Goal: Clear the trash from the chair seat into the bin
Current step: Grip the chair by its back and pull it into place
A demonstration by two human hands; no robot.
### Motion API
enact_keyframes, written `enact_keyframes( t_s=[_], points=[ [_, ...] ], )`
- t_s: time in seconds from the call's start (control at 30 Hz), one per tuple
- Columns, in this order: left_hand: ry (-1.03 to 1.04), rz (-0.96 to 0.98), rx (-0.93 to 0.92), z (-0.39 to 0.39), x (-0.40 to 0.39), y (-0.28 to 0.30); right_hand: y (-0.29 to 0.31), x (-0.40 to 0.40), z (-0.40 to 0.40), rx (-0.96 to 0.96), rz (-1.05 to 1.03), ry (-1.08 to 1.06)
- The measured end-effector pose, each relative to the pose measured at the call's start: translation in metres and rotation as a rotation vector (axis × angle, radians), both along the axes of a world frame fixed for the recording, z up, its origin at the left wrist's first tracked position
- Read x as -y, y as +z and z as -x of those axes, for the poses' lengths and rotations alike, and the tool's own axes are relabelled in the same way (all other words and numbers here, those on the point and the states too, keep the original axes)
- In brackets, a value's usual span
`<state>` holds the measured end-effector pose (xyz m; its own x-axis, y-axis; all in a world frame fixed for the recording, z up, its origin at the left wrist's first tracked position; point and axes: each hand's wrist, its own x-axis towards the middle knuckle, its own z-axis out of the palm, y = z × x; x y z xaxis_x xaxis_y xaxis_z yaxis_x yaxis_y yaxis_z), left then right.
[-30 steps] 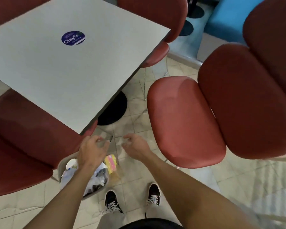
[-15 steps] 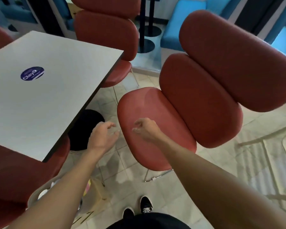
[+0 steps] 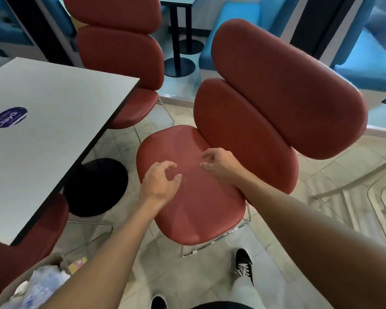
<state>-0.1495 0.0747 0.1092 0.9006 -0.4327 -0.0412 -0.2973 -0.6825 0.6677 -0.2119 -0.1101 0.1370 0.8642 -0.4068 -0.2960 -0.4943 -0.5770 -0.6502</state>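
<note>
Where the frame cuts off at lower left, the bin (image 3: 35, 284) shows only partly, its crumpled wrappers blurred (contents hard to name) and half hidden behind the left forearm. Beside it the grey table (image 3: 54, 134) ends at a dark edge, with tiled floor between it and the red chair seat (image 3: 198, 210). Over the seat, the left hand (image 3: 159, 184) hovers, fingers loosely curled, holding nothing; the right hand (image 3: 217, 162) likewise.
</note>
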Motion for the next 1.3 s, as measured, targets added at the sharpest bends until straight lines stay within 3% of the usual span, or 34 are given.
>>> enact_keyframes(
  t_s=[0.33, 0.9, 1.13, 1.3],
  points=[
    [0.177, 0.103, 0.008, 0.044, 0.155, 0.015, 0.033, 0.142, 0.018, 0.048, 0.138, 0.259],
    [0.318, 0.231, 0.095, 0.085, 0.271, 0.075, 0.138, 0.254, 0.016, 0.153, 0.372, 0.758],
    [0.440, 0.393, 0.001, 0.098, 0.377, 0.101, 0.135, 0.337, -0.007, 0.207, 0.426, 0.935],
    [0.514, 0.409, -0.040, 0.126, 0.432, 0.111, 0.127, 0.379, -0.018, 0.370, 0.363, 1.042]
  ],
)
